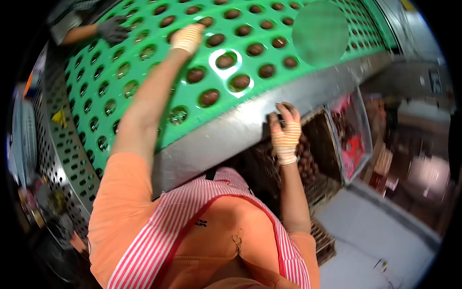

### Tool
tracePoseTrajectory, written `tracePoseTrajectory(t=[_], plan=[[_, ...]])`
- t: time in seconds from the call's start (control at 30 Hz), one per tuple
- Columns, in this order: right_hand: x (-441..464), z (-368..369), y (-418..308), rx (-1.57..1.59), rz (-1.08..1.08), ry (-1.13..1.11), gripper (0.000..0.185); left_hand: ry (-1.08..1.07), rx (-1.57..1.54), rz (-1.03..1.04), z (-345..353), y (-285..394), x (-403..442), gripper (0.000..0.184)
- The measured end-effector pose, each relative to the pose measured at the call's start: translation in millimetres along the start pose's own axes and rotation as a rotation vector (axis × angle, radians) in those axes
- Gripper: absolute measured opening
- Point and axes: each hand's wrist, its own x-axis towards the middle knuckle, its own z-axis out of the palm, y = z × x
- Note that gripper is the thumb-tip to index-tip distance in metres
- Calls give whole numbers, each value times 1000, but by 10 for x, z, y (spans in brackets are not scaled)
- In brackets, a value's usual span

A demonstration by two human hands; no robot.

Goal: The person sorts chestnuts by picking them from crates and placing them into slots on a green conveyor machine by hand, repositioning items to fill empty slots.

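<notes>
A green sheet (202,58) with rows of oval holes slopes across the upper view, and many holes hold brown oval items (225,61). Over its upper middle is my left hand (187,39), in a striped glove, closed, beside one brown item (205,21); its fingertips are hidden, so what it grips cannot be made out. My right hand (287,129), in a like glove with darkened fingertips, is at the metal edge (231,120), above a crate (321,185). Its fingers are apart, with a dark patch between them that looks like shadow.
Brown items lie heaped in the crate. Right of it stands a grey bin (362,130) with red and pink things inside. At the upper left, a co-worker's dark-gloved hand (113,31) is over the green sheet. Perforated metal (67,144) borders the left side.
</notes>
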Motion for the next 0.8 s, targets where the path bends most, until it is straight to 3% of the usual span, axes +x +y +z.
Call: tracePoseTrajectory(t=[0.03,0.07,0.1,0.17,0.23,0.3,0.37,0.43,0.5,0.53,0.57,0.63,0.67,0.7,0.8], plan=[[-115,-253,168,-69,31,103,23,158,-51,76,141,-92,15,31],[-223,-587,331,-131,60,170,22,138,-204,16,35,46,-72,31],[-362,-939,466,-206,132,256,22,272,-311,65,25,208,-145,31],[-821,-1515,816,-193,445,502,25,168,-558,135,-109,663,-273,25],[-1233,-1975,1099,-142,707,630,27,-77,-564,326,-121,1411,-429,21],[-1535,-2163,1166,-116,821,552,28,-442,-443,756,-329,2217,-651,20],[-1751,-2185,1263,66,890,508,31,-383,-690,875,-398,3035,-855,28],[-1930,-2152,1420,344,999,510,33,-803,-1405,763,-680,3739,-1040,101],[-2044,-2147,1538,426,1148,458,38,-679,-1145,688,-760,4130,-1228,53],[-2201,-2143,1741,331,1143,402,38,-759,-1176,674,-88,4140,-1204,20],[-2347,-2146,1919,238,1136,342,38,-654,-907,809,177,4149,-1306,28],[-2342,-2253,1871,220,1255,295,38,-873,-529,805,600,4137,-1588,29],[-2345,-2302,1877,207,1312,273,38,-1065,-406,687,744,4159,-1776,20],[-2412,-2307,1991,140,1316,226,38,-1111,-281,788,1104,4137,-1911,21],[-2379,-2291,2176,-169,1264,30,39,-1123,-35,870,1702,4146,-2260,58]])
